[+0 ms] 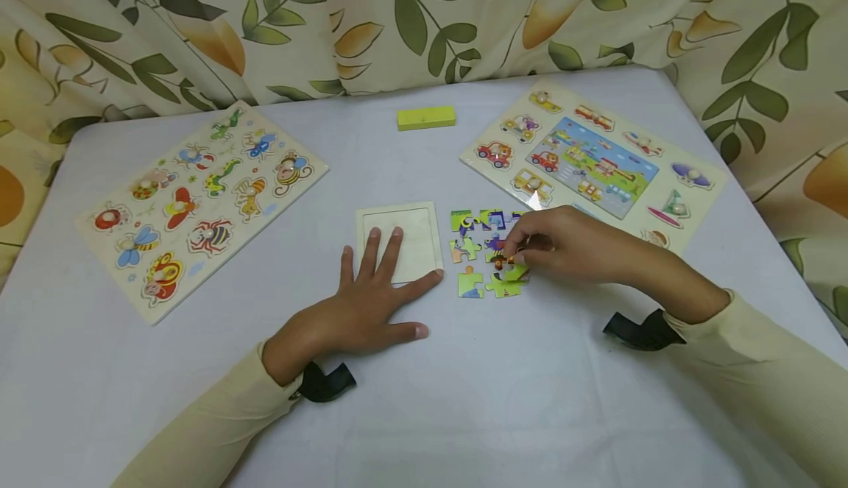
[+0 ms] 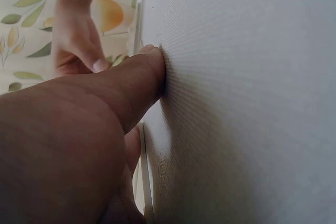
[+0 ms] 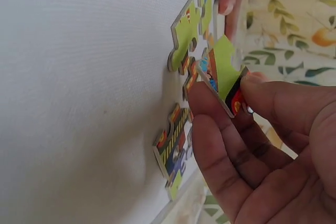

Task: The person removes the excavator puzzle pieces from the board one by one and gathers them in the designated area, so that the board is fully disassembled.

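Observation:
My left hand (image 1: 364, 311) rests with fingers spread, its fingertips on a small square wooden puzzle frame (image 1: 417, 241). In the left wrist view its thumb (image 2: 142, 82) touches the white cloth. My right hand (image 1: 573, 249) pinches a jigsaw piece between thumb and fingers, above the other pieces. Close up in the right wrist view, that jigsaw piece (image 3: 226, 69) is lime green with red, black and blue parts and is tilted. Several loose jigsaw pieces (image 1: 470, 283) lie in rows right of the frame; the right hand hides some of them.
An insect peg board (image 1: 265, 186) lies at the left. At the right back lies a vehicle peg board (image 1: 477, 164), partly behind the right hand. A yellow-green block (image 1: 426, 118) stands at the back. Leaf-patterned curtains (image 1: 430, 17) border the white-covered table (image 1: 424, 414).

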Demonstrator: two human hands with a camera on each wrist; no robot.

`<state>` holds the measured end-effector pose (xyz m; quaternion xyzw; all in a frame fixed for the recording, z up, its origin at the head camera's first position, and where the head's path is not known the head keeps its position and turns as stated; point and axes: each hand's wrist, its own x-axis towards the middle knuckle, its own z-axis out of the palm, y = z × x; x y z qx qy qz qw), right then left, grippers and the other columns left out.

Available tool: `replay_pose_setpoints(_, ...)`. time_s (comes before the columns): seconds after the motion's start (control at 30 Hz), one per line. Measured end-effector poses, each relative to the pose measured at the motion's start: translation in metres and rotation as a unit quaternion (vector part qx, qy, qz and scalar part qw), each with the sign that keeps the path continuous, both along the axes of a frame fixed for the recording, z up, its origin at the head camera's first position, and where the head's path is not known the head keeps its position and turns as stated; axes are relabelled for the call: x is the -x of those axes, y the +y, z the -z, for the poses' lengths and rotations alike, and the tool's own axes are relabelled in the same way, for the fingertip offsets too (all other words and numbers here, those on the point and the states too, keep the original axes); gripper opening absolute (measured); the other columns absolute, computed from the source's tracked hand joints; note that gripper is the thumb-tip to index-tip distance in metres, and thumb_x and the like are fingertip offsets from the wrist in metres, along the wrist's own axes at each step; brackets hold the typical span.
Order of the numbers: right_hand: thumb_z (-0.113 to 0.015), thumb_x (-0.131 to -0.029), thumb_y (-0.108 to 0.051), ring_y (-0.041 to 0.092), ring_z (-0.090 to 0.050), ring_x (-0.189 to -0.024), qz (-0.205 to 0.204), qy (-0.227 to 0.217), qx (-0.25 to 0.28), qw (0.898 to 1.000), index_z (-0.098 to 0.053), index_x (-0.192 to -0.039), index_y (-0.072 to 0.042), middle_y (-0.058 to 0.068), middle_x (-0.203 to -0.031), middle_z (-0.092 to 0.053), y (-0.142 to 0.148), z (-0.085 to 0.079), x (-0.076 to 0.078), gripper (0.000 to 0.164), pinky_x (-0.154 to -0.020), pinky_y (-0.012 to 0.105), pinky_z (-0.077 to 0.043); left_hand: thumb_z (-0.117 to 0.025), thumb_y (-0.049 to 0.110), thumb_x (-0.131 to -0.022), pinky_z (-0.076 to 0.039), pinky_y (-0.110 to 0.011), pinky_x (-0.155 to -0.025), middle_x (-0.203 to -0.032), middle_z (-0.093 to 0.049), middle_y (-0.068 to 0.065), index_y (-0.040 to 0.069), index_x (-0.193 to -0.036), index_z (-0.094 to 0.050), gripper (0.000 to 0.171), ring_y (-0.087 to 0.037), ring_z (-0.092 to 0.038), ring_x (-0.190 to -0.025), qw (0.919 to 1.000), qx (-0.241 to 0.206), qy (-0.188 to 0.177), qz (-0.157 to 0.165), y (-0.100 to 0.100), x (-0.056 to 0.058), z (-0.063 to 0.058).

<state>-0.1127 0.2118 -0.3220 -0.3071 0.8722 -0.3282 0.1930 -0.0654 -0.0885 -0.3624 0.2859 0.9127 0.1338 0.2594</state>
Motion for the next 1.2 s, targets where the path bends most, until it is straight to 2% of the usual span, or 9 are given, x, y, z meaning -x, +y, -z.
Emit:
replay_pose_setpoints(0.53,-0.070,-0.087,0.002,0.015,-0.054,-0.077,0.006,-0.087,-0.041,0.995,-0.073,-0.095,-0.014,-0.004,-0.089,-0.067,0.017,-0.005,-0.005,0.018,-0.064,0.024,-0.044,-0.058,0.059,-0.089,0.021,-0.066,-0.099,-0.155,0.030,-0.014,0.042,-0.153,-0.025,0.074,-0.037,0.038,-0.134,1.0000,0.002,0.003,0.001,0.000,0.001,0.003)
replay_pose_setpoints(0.8,-0.072,-0.086,-0.001,0.014,-0.053,-0.072,0.007,-0.052,-0.053,0.997,-0.074,-0.092,-0.015,-0.007,-0.083,-0.065,0.016,-0.003,-0.007,0.016,-0.061,0.024,-0.044,-0.058,0.059,-0.090,0.021,-0.066,-0.099,-0.155,0.030,-0.013,0.041,-0.153,-0.025,0.074,-0.037,0.038,-0.135,1.0000,0.002,0.001,0.000,0.000,0.000,0.001)
replay_pose_setpoints(1.03,-0.072,-0.086,-0.002,0.013,-0.053,-0.072,0.007,-0.056,-0.049,0.997,-0.074,-0.092,-0.016,-0.007,-0.083,-0.064,0.016,-0.001,-0.006,0.015,-0.061,0.023,-0.044,-0.059,0.058,-0.090,0.021,-0.066,-0.099,-0.156,0.029,-0.014,0.040,-0.153,-0.026,0.073,-0.037,0.037,-0.135,1.0000,0.000,0.001,0.000,0.000,0.000,0.000)
replay_pose_setpoints(1.2,-0.073,-0.086,-0.001,0.013,-0.053,-0.071,0.007,-0.038,-0.045,0.998,-0.074,-0.090,-0.016,-0.006,-0.082,-0.064,0.016,0.001,-0.006,0.016,-0.060,0.024,-0.044,-0.059,0.058,-0.090,0.021,-0.066,-0.099,-0.156,0.028,-0.014,0.040,-0.153,-0.026,0.073,-0.038,0.036,-0.135,1.0000,0.000,0.002,0.000,0.000,0.000,0.000)
